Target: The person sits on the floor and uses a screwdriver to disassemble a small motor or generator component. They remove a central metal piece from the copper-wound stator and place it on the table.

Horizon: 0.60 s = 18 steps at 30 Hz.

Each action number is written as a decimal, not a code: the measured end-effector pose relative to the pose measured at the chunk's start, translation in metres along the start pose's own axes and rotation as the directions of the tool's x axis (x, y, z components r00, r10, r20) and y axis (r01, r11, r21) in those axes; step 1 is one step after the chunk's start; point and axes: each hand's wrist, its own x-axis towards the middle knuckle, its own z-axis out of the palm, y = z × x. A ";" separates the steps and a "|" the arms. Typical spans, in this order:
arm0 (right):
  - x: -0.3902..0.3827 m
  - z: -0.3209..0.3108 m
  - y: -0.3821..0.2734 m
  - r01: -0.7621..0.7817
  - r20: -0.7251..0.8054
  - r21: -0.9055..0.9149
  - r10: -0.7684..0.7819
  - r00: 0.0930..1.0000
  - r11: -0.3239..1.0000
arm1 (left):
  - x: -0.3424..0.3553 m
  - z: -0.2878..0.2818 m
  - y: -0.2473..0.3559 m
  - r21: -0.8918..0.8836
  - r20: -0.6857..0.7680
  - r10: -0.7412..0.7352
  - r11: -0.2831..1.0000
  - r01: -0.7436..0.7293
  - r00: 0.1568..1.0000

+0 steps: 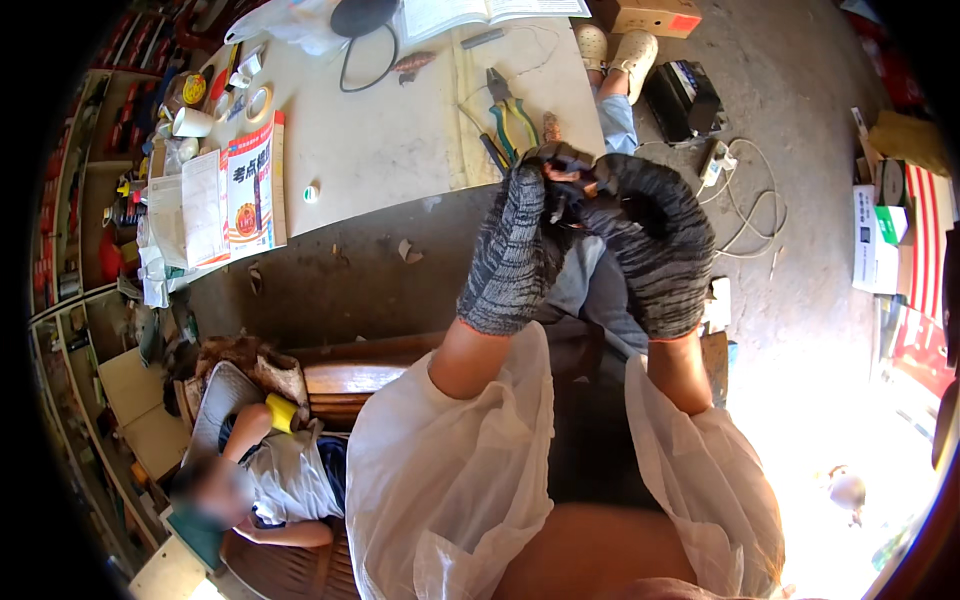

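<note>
My left hand [510,240], in a dark grey knitted glove, is closed around a small dark part with copper-coloured bits [568,177] at the table's near right corner. From the other side my right hand [660,235], gloved alike, grips the same part. The fingers cover most of it, so its kind is unclear. Just beyond my left fingers, pliers with green and yellow handles [507,108] lie on the pale table [390,150]. A thin dark-handled tool [492,153] lies next to them, partly behind the glove.
Books [255,185], tape rolls [259,103] and a white cup [192,122] crowd the table's left side. An open book [470,12] lies at the far edge. Someone's shoes [634,60] show beyond it. Right, on the floor, are a black box [686,100] and a power strip [717,163]. Another person [290,470] reclines lower left.
</note>
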 end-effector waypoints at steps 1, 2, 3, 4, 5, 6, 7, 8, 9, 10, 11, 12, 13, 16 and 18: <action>-0.004 0.007 0.005 0.066 -0.025 0.082 -0.065 0.998 0.994 | 0.001 -0.011 -0.007 -0.174 0.048 0.003 0.985 0.006 0.999; -0.004 0.011 0.007 0.116 0.025 -0.049 -0.115 0.993 0.992 | 0.004 -0.020 -0.013 -0.342 0.088 0.017 0.940 0.014 0.996; -0.004 0.015 0.008 0.171 0.083 -0.176 -0.159 0.984 0.969 | 0.003 -0.026 -0.016 -0.405 0.039 -0.029 0.913 0.042 0.999; -0.003 0.019 0.009 0.230 0.147 -0.295 -0.194 0.970 0.927 | 0.001 -0.029 -0.017 -0.470 -0.013 -0.074 0.880 0.059 0.997; -0.004 0.025 0.006 0.171 0.173 -0.319 -0.120 0.978 0.932 | -0.004 -0.020 -0.005 -0.440 -0.157 -0.181 0.893 0.096 0.971; -0.001 0.030 0.014 0.220 0.246 -0.304 -0.147 0.958 0.927 | -0.008 -0.016 0.005 -0.415 -0.302 -0.276 0.900 0.135 0.912; 0.000 0.036 0.035 0.274 0.314 -0.300 -0.177 0.933 0.913 | -0.003 -0.048 -0.006 -0.362 -0.268 -0.204 0.927 0.098 0.942; 0.001 0.041 0.050 0.328 0.383 -0.292 -0.204 0.901 0.899 | -0.008 -0.078 -0.014 -0.468 -0.169 -0.241 0.873 0.137 0.956; 0.001 0.045 0.056 0.373 0.443 -0.327 -0.208 0.872 0.868 | -0.011 -0.089 -0.010 -0.559 -0.072 -0.264 0.810 0.181 0.962; 0.002 0.047 0.055 0.408 0.498 -0.289 -0.228 0.837 0.866 | -0.013 -0.094 -0.007 -0.637 0.028 -0.274 0.736 0.228 0.961; 0.004 0.048 0.054 0.438 0.548 -0.250 -0.247 0.799 0.863 | -0.005 -0.049 0.009 -0.467 -0.455 -0.353 0.876 0.119 0.818; 0.005 0.050 0.052 0.469 0.596 -0.209 -0.269 0.757 0.858 | -0.007 -0.057 0.012 -0.477 -0.387 -0.315 0.873 0.103 0.867; 0.006 0.051 0.058 0.482 0.561 -0.139 -0.333 0.758 0.865 | -0.011 -0.071 0.016 -0.489 -0.317 -0.271 0.868 0.089 0.909; 0.022 0.066 0.069 0.174 0.332 -0.235 -0.090 0.939 0.956 | -0.014 -0.082 0.035 -0.491 -0.477 -0.215 0.870 -0.055 0.852; 0.047 0.082 0.094 0.345 0.317 -0.665 -0.168 0.934 0.662 | -0.016 -0.084 0.043 -0.498 -0.460 -0.128 0.857 -0.135 0.879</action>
